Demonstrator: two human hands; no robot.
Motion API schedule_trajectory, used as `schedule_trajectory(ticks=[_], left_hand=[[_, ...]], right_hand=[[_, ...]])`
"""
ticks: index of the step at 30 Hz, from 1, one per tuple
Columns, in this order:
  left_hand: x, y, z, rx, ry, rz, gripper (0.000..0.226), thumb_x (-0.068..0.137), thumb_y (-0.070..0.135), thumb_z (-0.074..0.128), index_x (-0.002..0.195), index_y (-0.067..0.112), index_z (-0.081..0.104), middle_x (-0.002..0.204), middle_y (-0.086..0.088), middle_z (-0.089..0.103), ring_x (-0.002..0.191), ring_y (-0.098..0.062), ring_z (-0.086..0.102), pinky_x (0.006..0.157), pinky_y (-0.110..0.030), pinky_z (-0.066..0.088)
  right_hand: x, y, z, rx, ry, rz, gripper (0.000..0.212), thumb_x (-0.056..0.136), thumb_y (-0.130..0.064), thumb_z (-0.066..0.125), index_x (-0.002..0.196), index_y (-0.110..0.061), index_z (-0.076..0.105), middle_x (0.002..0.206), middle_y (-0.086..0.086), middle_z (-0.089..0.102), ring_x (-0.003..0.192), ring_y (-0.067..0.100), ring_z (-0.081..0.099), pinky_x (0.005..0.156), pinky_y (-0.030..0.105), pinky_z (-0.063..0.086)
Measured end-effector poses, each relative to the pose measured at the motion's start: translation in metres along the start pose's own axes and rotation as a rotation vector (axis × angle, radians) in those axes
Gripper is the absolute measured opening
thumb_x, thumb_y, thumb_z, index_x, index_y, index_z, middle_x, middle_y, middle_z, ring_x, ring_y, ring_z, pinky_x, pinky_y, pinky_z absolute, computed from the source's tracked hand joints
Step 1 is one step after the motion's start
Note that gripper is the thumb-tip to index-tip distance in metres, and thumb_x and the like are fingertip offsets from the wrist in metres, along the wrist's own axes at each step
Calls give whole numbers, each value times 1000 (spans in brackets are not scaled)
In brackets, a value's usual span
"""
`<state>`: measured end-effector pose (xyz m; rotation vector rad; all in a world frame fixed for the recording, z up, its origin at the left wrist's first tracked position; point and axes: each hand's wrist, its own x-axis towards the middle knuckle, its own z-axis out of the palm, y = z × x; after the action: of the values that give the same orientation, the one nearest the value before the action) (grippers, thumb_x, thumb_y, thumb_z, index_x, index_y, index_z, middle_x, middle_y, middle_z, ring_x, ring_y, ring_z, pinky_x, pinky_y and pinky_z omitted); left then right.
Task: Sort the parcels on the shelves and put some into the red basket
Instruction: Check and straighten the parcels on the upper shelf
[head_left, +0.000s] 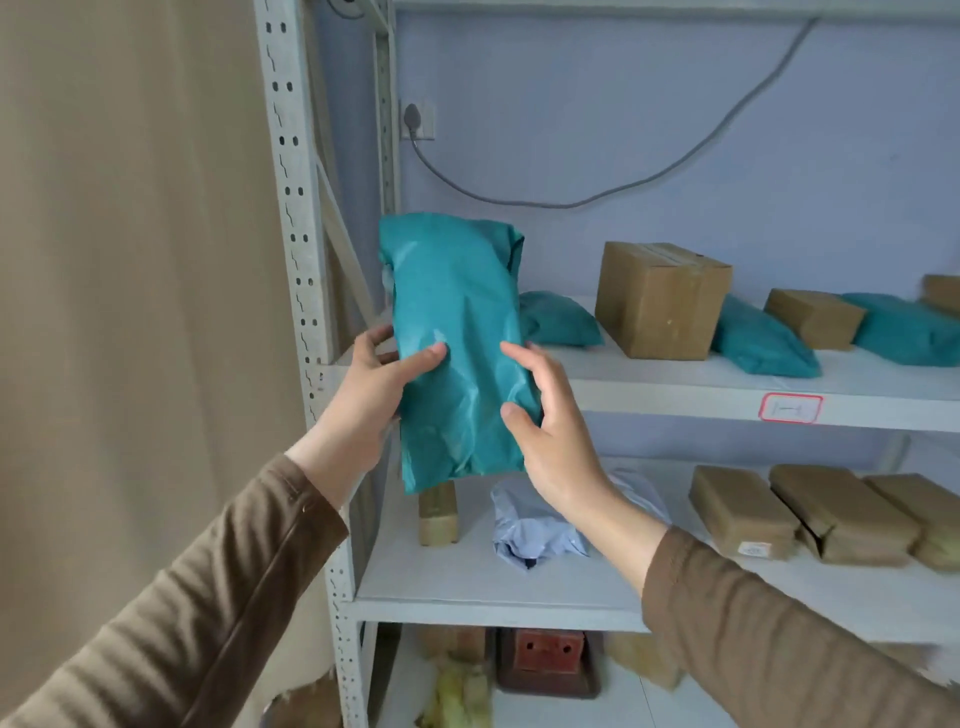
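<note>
**Teal mailer held up in front of the shelves**

So, both brown sleeves come in from the bottom corners, and the two hands meet on one long teal parcel (460, 353) held upright in front of the rack. Left hand (371, 397) grips its left edge, thumb pressed flat on the front face, the other fingers curled round behind. Right hand (545, 431) is on the right edge: thumb tip touches the front, index finger lies along the front higher up, and the rest go behind where I can't see them, so it looks like a loose hold rather than a tight squeeze.

Below the fingers, on the lower shelf (493, 587), a narrow brown box (439, 517) stands on end right under the parcel's bottom edge, and a crumpled pale blue-white bag (535, 530) lies just beside it, partly behind the right wrist. Further right of that hand, flat brown packets (743, 512) sit side by side.

Beyond the fingertips, on the upper shelf (675, 384), a small teal bag (558, 319) lies just behind the held parcel, then a big cardboard box (660, 299), then more teal bags and small boxes.

Down by the floor is a reddish-brown tray thing (548, 662); can't tell what it is.

Behind everything, a grey cable (571, 200) sags across the blue wall from a socket (417, 120).
</note>
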<state>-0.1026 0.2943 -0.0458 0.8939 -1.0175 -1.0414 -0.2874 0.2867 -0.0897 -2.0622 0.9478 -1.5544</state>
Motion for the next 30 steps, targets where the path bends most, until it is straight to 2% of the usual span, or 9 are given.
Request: schedule_trajectory(ticks=[4, 7, 11, 14, 17, 19, 23, 27, 30], left_hand=[[-61, -12, -2, 25, -236, -160, 69, 82, 34, 84, 142, 25, 52, 129, 5, 73, 118, -20, 71, 109, -47, 50], [-92, -25, 3, 73, -372, -214, 55, 85, 34, 80, 136, 21, 62, 128, 3, 74, 120, -21, 69, 109, -45, 49], [-111, -38, 14, 136, -318, -99, 41, 88, 20, 77, 128, 15, 67, 119, 1, 77, 113, -22, 73, 95, -36, 59], [-111, -45, 15, 426, -216, 161, 44, 83, 24, 85, 123, 21, 66, 111, 7, 78, 103, -17, 74, 89, -38, 61], [-106, -50, 11, 1166, -96, 734, 53, 81, 36, 80, 129, 27, 61, 111, 7, 70, 101, -24, 61, 79, -38, 50], [-105, -48, 11, 1392, -70, 1004, 60, 84, 31, 76, 141, 27, 57, 122, 4, 66, 107, -29, 57, 81, -41, 44], [-104, -52, 5, 1498, -118, 1327, 62, 91, 28, 72, 150, 30, 52, 142, -3, 61, 120, -32, 53, 90, -43, 39], [-100, -64, -5, 1465, -148, 1461, 61, 101, 28, 64, 156, 35, 40, 150, -3, 53, 131, -28, 46, 94, -44, 38], [-92, -78, -13, 1446, -145, 1473, 57, 105, 30, 56, 156, 38, 32, 156, 1, 41, 135, -28, 43, 97, -43, 38]], right_hand=[[-69, -11, -29, -50, -50, -38, 62, 95, 13, 50, 145, -23, 48, 156, -6, 37, 147, -6, 28, 117, 9, 21], [-104, -10, -44, -107, -125, -37, 68, 97, 11, 49, 145, -38, 43, 157, -10, 33, 148, -6, 26, 115, 6, 22], [-124, -8, -55, -60, -131, 64, 57, 100, 2, 51, 140, -38, 51, 152, -15, 39, 146, -5, 31, 112, 8, 29], [-121, -13, -59, 81, -104, 234, 34, 101, -18, 48, 130, -29, 63, 144, -15, 55, 140, -2, 44, 111, 16, 35], [-112, -15, -65, 430, 15, 531, 40, 106, -30, 34, 117, -19, 71, 128, -3, 72, 130, 15, 59, 115, 40, 40], [-108, -18, -73, 640, 58, 673, 45, 106, -38, 31, 117, -16, 68, 120, 6, 76, 116, 25, 69, 108, 48, 47], [-107, -21, -92, 865, 54, 771, 28, 96, -39, 52, 99, -15, 66, 84, 7, 76, 76, 22, 74, 74, 33, 57], [-106, -11, -105, 936, -91, 892, 83, 92, -81, 34, 123, -15, 76, 133, 15, 69, 117, 32, 70, 107, 48, 44], [-105, -14, -112, 853, -332, 840, 75, 84, -75, 55, 128, -17, 73, 140, 14, 65, 125, 30, 65, 110, 45, 46]])
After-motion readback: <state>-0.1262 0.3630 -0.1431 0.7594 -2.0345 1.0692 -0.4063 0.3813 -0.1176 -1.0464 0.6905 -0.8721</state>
